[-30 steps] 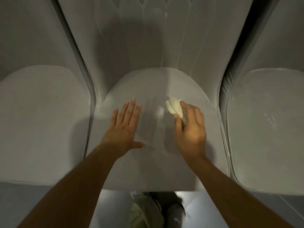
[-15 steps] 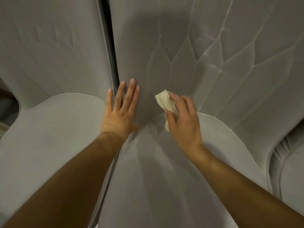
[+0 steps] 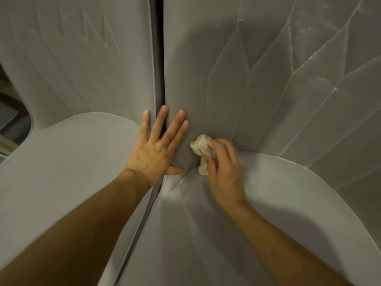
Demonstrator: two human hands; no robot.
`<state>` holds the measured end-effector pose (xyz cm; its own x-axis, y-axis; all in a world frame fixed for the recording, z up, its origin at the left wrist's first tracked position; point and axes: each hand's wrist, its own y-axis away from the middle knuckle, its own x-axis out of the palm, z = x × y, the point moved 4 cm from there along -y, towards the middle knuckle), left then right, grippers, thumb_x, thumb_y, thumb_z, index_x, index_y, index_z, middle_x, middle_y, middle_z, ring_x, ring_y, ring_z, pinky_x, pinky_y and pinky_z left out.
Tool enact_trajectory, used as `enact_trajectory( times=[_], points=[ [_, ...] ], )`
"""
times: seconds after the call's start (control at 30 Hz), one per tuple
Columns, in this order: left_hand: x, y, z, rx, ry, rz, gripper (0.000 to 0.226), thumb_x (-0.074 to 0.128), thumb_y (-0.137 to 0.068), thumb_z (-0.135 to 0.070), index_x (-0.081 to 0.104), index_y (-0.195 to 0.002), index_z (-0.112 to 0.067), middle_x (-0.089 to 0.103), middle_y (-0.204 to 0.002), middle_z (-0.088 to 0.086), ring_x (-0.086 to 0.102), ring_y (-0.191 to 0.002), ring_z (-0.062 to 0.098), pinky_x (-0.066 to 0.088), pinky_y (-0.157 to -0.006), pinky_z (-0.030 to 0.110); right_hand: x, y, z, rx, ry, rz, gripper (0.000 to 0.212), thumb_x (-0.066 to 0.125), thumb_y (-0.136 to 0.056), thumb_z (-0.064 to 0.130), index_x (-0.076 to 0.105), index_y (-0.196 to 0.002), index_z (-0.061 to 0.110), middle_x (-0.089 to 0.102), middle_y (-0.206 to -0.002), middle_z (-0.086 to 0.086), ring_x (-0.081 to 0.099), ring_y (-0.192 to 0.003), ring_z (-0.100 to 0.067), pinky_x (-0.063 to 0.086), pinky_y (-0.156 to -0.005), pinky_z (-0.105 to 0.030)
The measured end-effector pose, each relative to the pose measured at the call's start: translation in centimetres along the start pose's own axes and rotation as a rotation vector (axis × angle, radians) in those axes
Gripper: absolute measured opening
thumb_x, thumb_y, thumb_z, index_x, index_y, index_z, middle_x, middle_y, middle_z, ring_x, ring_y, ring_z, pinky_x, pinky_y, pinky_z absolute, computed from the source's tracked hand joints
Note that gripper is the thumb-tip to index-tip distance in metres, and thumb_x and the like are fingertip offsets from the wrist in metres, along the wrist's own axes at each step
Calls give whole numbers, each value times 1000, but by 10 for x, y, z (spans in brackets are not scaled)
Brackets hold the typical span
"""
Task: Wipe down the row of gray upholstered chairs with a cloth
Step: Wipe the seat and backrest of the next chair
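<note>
Along the far left edge, a dark opening with dim shapes, too blurred to name. Next to it, the left chair back, gray with faint fan-shaped creases, and below it the left seat, pale and smooth. Between the two chairs, a narrow dark gap running top to bottom.

Straddling that gap, the left hand: flat, fingers straight and spread, pressed against both backrests, holding nothing. Just beside it but apart, the cloth, a small cream wad pressed to the low part of the right chair back, just above the back-to-seat crease. Pinched there between thumb and curled fingers of the right hand. Further right, stitched seams fanning upward, with whitish streaks near the top, well apart from the cloth. Below, the right seat.

Probably working the corner beside the gap. Possible trouble from here:
- Skipped strips between seams, owing to so small a wad.
- Loss of the cloth into the gap or crease through a sideways push.
- Bracing fingers sliding into the gap under pressure.
- High streaks left untouched by low wiping.
</note>
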<state>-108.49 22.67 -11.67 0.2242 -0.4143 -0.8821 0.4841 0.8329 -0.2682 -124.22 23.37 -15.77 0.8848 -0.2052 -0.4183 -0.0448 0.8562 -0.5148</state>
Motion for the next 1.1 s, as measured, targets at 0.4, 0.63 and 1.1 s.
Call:
enact_trajectory(
  times=[0.4,0.63,1.1],
  points=[
    [14,32,3,-165,62,-7,135,48,-59,-78,-20,-146,0,-28,-154,15,-19,-144,29,-8,-115,48,13,0,15,-365,219,-37,29,55,-91,13,55,-120,13,49,-112,-2,51,-93,-22,53,-73,-32],
    [3,21,4,-151,167,-38,127,43,-62,-76,-21,-147,-5,-19,-157,13,-21,-144,25,-10,-115,45,-12,-11,29,-268,77,-120,32,55,-91,15,60,-122,7,48,-110,-2,55,-94,-20,45,-86,-19],
    [-49,-41,25,-254,164,-98,127,61,-58,-66,-1,-148,-1,2,-153,21,-8,-143,28,-7,-115,43,-57,-94,58,-451,209,-162,26,51,-97,15,65,-117,7,52,-103,-1,55,-84,-25,50,-72,-37]
  ],
)
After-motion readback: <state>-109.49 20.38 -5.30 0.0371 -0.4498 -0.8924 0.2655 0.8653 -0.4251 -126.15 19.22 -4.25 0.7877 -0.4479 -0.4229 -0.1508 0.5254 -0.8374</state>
